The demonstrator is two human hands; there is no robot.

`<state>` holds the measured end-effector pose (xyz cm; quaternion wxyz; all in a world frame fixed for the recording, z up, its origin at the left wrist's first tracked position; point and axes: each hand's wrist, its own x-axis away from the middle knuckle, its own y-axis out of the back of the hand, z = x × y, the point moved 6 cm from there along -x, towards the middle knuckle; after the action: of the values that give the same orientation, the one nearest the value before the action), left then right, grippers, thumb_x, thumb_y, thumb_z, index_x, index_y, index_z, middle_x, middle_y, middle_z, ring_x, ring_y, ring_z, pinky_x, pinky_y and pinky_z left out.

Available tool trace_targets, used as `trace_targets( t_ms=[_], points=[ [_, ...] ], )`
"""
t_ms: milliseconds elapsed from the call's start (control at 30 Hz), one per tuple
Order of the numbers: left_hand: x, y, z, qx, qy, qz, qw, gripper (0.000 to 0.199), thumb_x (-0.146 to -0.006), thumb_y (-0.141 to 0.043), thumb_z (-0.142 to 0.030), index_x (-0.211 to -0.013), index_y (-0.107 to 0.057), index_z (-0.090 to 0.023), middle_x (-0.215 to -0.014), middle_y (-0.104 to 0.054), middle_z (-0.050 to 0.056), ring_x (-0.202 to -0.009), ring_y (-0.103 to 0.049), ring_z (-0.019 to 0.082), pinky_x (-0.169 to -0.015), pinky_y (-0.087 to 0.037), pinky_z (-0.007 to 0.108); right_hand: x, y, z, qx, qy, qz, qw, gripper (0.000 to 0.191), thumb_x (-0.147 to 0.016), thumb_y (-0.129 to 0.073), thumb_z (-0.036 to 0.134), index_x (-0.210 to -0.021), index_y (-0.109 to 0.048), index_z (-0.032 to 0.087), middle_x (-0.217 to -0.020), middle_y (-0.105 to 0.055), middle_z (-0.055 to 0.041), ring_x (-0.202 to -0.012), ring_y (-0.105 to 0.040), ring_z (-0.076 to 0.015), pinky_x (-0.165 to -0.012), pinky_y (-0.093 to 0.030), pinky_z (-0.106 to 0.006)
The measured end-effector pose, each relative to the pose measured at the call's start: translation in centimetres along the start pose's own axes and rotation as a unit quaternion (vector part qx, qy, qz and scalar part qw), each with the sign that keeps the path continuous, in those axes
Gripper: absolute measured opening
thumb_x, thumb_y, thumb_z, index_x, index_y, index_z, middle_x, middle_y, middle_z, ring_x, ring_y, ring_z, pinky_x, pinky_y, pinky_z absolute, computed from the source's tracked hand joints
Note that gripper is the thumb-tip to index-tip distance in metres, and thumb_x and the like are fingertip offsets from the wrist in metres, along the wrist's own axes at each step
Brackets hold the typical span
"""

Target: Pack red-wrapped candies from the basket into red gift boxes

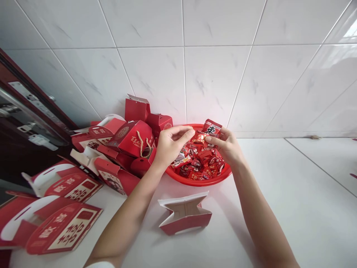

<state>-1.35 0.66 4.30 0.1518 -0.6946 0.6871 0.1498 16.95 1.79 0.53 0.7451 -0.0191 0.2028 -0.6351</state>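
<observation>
A red plastic basket (pixel 195 182) holds many red-wrapped candies (pixel 205 160). Over its left side is my left hand (pixel 174 143), thumb and fingertips pressed together; whatever they may pinch is too small to make out. My right hand (pixel 225 143), at the basket's right side, grips a red candy packet (pixel 211 128) with a large black character on it. Another shiny red candy (pixel 200 138) shows between the hands, by the right thumb. Nearer to me, below the basket, a small red box (pixel 186 223) stands with its top open and its inside bare.
Several red gift boxes (pixel 129 137), one with a rope handle, are piled left of the basket. More open red boxes (pixel 64 227) stand at the near left, beside a dark door frame (pixel 36 100). A tiled wall (pixel 212 82) rises behind the white tabletop (pixel 279 178).
</observation>
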Motion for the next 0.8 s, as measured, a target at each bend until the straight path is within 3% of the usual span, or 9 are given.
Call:
trace_targets(
  t_ms=[133,300,400,567,667,733,800],
  points=[
    [1.3,1.1,-0.9,-0.063,-0.024,-0.005,0.998,0.033,-0.075,-0.087,-0.044,-0.096,-0.083,-0.019,-0.081,-0.079,0.004,-0.076,-0.073,0.021,-0.074,-0.058,0.030,0.7,-0.8,0.8,0.000,-0.005,0.006,1.000,0.037,-0.070,-0.093,0.035,-0.100,-0.076,0.021,-0.092,-0.080,-0.0045,-0.081,-0.077,-0.0231,-0.068,-0.066,-0.036],
    [3.1,2.1,-1.5,-0.128,-0.063,-0.053,0.988,0.022,-0.086,-0.078,-0.034,-0.102,-0.082,-0.021,-0.088,-0.080,0.004,-0.079,-0.074,0.021,-0.077,-0.059,0.031,1.7,-2.2,1.6,0.009,-0.020,0.044,0.999,0.042,-0.070,-0.094,0.035,-0.105,-0.076,0.021,-0.101,-0.080,-0.0070,-0.090,-0.077,-0.0255,-0.072,-0.067,-0.038],
    [3.9,2.4,-2.0,-0.140,-0.071,-0.058,0.986,0.020,-0.086,-0.078,-0.031,-0.103,-0.083,-0.023,-0.088,-0.080,0.003,-0.082,-0.074,0.021,-0.083,-0.059,0.033,2.1,-2.6,1.7,0.021,-0.033,0.065,0.997,0.046,-0.069,-0.095,0.033,-0.109,-0.076,0.021,-0.099,-0.080,-0.0063,-0.091,-0.077,-0.0257,-0.075,-0.068,-0.040],
    [3.7,2.7,-1.1,-0.005,0.038,-0.004,0.999,0.020,-0.074,-0.086,-0.033,-0.091,-0.085,-0.022,-0.087,-0.080,0.005,-0.077,-0.072,0.020,-0.072,-0.061,0.031,2.4,-3.0,1.4,0.020,-0.048,0.101,0.994,0.040,-0.066,-0.096,0.028,-0.101,-0.078,0.020,-0.093,-0.080,-0.0052,-0.084,-0.077,-0.0246,-0.075,-0.068,-0.041],
    [3.3,2.4,0.0,0.086,0.125,0.035,0.988,0.025,-0.065,-0.090,-0.034,-0.086,-0.085,-0.021,-0.082,-0.078,0.004,-0.067,-0.067,0.015,-0.064,-0.059,0.027,2.4,-3.2,1.2,0.023,-0.056,0.116,0.991,0.037,-0.064,-0.096,0.028,-0.095,-0.078,0.020,-0.089,-0.079,-0.0046,-0.078,-0.075,-0.0231,-0.069,-0.067,-0.040],
    [3.2,2.3,0.5,0.117,0.146,0.034,0.982,0.029,-0.062,-0.092,-0.034,-0.087,-0.085,-0.021,-0.082,-0.077,0.003,-0.065,-0.066,0.013,-0.063,-0.059,0.026,2.4,-3.1,1.2,0.022,-0.051,0.109,0.993,0.037,-0.063,-0.097,0.028,-0.094,-0.078,0.021,-0.086,-0.079,-0.0038,-0.075,-0.074,-0.0222,-0.068,-0.067,-0.039],
    [3.1,2.5,0.5,0.117,0.127,0.013,0.985,0.032,-0.063,-0.092,-0.037,-0.090,-0.085,-0.022,-0.082,-0.076,0.002,-0.065,-0.066,0.013,-0.063,-0.059,0.026,2.3,-3.0,1.3,0.021,-0.040,0.092,0.995,0.039,-0.063,-0.097,0.028,-0.096,-0.078,0.021,-0.086,-0.079,-0.0034,-0.075,-0.074,-0.0216,-0.068,-0.066,-0.038]
  ],
)
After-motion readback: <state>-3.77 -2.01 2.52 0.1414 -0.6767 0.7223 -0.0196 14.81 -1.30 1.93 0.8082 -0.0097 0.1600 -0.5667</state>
